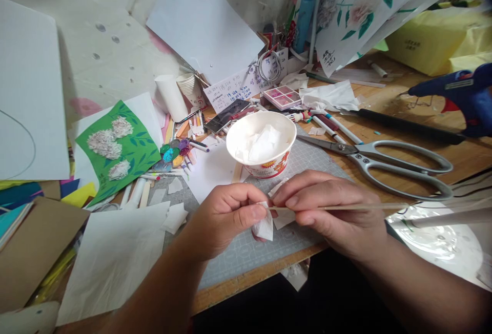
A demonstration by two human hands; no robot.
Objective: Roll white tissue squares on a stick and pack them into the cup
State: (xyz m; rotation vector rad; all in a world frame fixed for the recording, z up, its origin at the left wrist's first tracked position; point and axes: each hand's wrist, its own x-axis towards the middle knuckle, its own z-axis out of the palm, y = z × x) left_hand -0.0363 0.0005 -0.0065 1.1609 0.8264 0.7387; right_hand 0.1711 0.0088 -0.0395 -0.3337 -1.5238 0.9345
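Note:
Above the table's front edge my left hand (pixel 230 217) is closed, pinching a small piece of white tissue paper (pixel 264 226) between thumb and fingers. My right hand (pixel 334 208) is closed around a thin wooden stick (pixel 357 206), which lies almost level. The stick's left end meets the tissue at my left fingertips; whether it is wrapped there is hidden. Just beyond both hands stands a paper bowl (pixel 265 167) with a red and yellow print. White tissue pieces (pixel 261 142) lie inside it.
Large scissors (pixel 384 162) lie at right, before a blue glue gun (pixel 465 96). A grey cutting mat (pixel 230 267) is under the hands. At left are a green flower picture (pixel 123 152), a paint palette (pixel 175 153) and white sheets (pixel 115 257). Paper cups (pixel 171 98) stand behind.

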